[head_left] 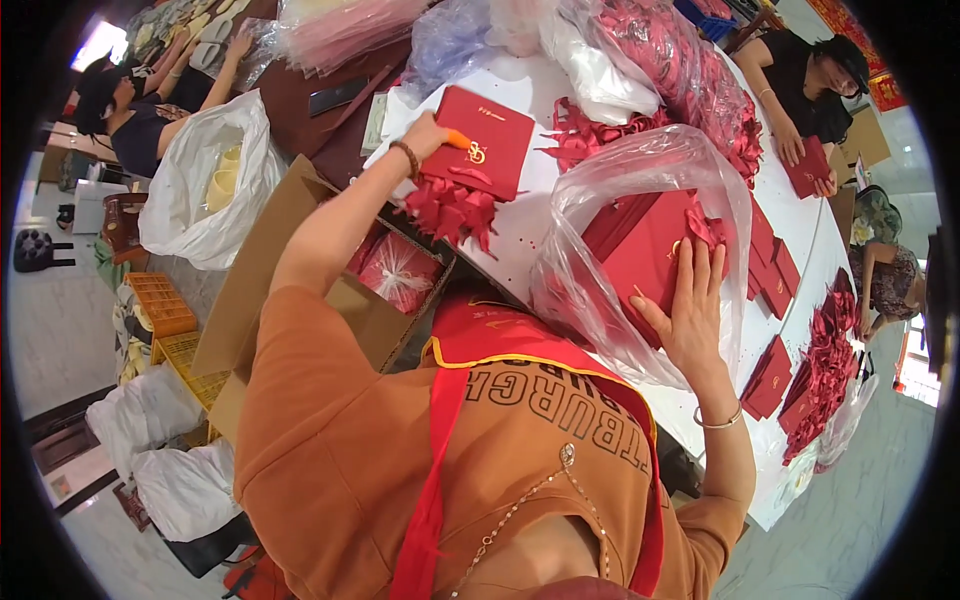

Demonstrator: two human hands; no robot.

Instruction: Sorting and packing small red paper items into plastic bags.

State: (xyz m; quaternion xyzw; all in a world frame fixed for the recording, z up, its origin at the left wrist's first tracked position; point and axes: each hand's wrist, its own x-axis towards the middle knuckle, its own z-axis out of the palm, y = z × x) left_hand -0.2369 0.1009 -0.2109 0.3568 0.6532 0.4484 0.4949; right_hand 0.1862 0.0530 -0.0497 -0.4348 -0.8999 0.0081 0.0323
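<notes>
My left hand (425, 137) grips the left edge of a flat red gift bag (497, 125) with a gold emblem, at the table's near left edge. An orange cover sits on one digit, lying over the bag's face. A bunch of red ribbon (455, 212) hangs below that bag. To the right, my right hand (694, 315) lies with fingers stretched out on more red gift bags (640, 262) inside a clear plastic bag (575, 215). A small tuft of red ribbon (706, 228) shows by its fingertips.
An open cardboard box (262, 235) with wrapped red goods stands left of the white table (512, 268). Red ribbon piles (825, 350) and flat red pieces (768, 378) lie at the right. A person (808, 85) across the table holds a red piece. Others work at the left and right.
</notes>
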